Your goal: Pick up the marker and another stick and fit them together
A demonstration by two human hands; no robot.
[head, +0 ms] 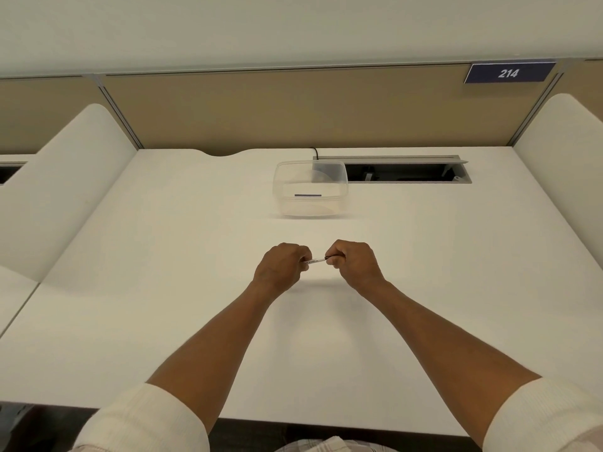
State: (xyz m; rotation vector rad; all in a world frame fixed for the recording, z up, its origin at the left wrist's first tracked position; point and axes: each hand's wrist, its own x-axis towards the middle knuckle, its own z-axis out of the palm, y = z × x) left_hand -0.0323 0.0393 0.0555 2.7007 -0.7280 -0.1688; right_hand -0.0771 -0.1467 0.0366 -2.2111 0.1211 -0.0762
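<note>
Rolled-up cream sleeves frame the bottom edge, both bare forearms stretched forward over the white worktop. Left hand and right hand meet knuckles-up, fingers curled, each pinching one end of a small pen held level between them, just above the surface. Beyond sits a clear plastic container, well apart, beside a cable tray.

White desk, tan partition

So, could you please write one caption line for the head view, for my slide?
Left hand and right hand grip a thin pen above a white desk, near a clear container.
</note>
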